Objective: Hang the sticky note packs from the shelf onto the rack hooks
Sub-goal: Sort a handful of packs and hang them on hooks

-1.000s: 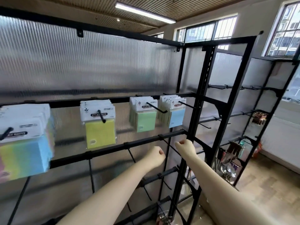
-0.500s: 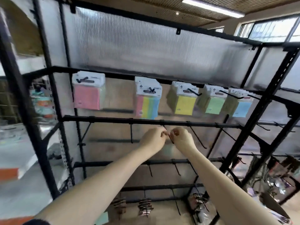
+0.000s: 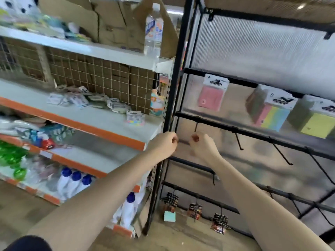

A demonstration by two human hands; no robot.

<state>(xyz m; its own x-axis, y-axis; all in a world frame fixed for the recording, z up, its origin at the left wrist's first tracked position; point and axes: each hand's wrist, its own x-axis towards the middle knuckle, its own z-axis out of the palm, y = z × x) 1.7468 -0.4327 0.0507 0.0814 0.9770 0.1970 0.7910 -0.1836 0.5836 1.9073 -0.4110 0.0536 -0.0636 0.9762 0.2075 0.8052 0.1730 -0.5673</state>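
Loose sticky note packs (image 3: 85, 100) lie in a heap on the grey shelf (image 3: 108, 122) at left, and one multicoloured pack (image 3: 135, 118) sits alone nearer the shelf's right end. On the black rack (image 3: 174, 87) hang a pink pack (image 3: 213, 93), a multicoloured pack (image 3: 272, 109) and a yellow pack (image 3: 315, 122). My left hand (image 3: 164, 144) and my right hand (image 3: 204, 145) are raised close together by the rack's left post, below the pink pack. Both have curled fingers and I see nothing held. A blurred dark streak shows between them.
Bare hooks (image 3: 239, 142) stick out from the bar under the hanging packs. Lower hooks carry dark carded items (image 3: 170, 200), and a mint pack (image 3: 169, 216) is near the floor. Blue-capped white bottles (image 3: 76, 180), a water bottle (image 3: 154, 28) and cardboard boxes (image 3: 112, 20) fill the shelving.
The view has swung left along the rack, bringing the shelf with the loose packs into sight. Both hands stay curled and close together, now by the rack's left post.
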